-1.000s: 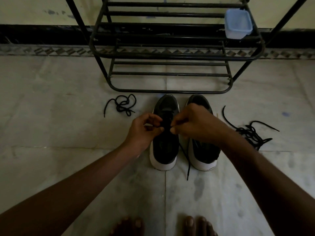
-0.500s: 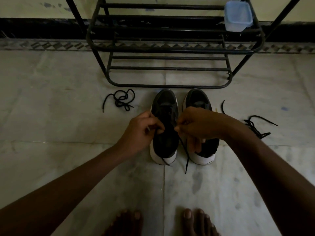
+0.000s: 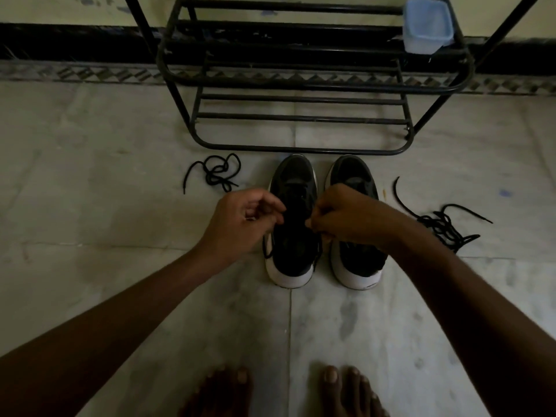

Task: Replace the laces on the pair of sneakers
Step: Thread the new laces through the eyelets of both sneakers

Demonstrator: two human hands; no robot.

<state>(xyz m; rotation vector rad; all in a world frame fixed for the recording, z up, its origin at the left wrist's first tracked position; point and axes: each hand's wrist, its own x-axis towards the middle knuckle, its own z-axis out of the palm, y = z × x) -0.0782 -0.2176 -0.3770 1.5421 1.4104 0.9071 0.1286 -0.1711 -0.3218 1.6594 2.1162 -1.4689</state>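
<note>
Two black sneakers with white soles stand side by side on the floor, heels toward me: the left sneaker (image 3: 293, 251) and the right sneaker (image 3: 355, 266). My left hand (image 3: 243, 224) and my right hand (image 3: 346, 218) hover over the left sneaker's eyelets, each pinching an end of its black lace (image 3: 266, 251). The lace ends hang down both sides of that shoe. A loose black lace (image 3: 215, 173) lies to the left. Another tangled lace (image 3: 442, 224) lies to the right, partly behind my right forearm.
A black metal shoe rack (image 3: 301, 115) stands just beyond the sneakers' toes, with a pale blue plastic container (image 3: 425, 25) on its upper right shelf. My bare feet (image 3: 285, 389) are at the bottom edge. The floor is pale marble tile (image 3: 90, 206).
Both hands have stayed over the left sneaker, shifting slightly. The long lace end that trailed onto the floor between the heels is now shorter and hangs beside the shoe.
</note>
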